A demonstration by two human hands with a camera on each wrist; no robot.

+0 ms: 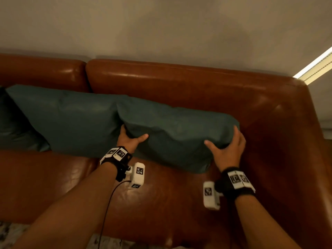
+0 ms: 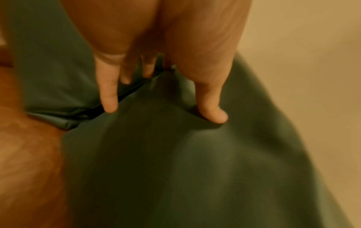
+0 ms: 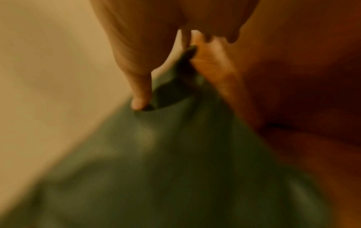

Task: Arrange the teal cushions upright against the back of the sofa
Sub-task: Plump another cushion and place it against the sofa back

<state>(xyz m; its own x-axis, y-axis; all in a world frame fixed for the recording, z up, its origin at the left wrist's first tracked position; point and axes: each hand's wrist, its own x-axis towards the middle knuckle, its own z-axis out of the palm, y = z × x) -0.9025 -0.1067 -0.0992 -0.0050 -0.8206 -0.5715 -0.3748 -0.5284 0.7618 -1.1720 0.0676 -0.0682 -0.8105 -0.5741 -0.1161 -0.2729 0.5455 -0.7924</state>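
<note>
Teal cushions are seen along the brown leather sofa (image 1: 197, 83): the rightmost cushion (image 1: 176, 133) is held at both ends, a second cushion (image 1: 71, 119) leans beside it and touching it, and a third cushion (image 1: 12, 126) is partly visible at the far left edge. The rightmost cushion is tilted, with its lower edge on the seat and its top not yet flat against the backrest, so the step in hand is judged to be the raising of this cushion into place near the sofa's right arm. The left hand (image 1: 130, 139) is curled round the cushion's left end, the thumb pressed into the front face and the fingers tucked behind, in the seam against the second cushion, as the left wrist view shows. The right hand (image 1: 228, 150) is wrapped round the right end in the same manner, with its thumb on the front and the fingers over the corner; the right wrist view is blurred but shows fabric pinched between thumb and fingers. The cushion thus lies between the two grips. The next move is judged to call for the top being pushed back until it rests upright against the backrest, after which both hands can be released.
</note>
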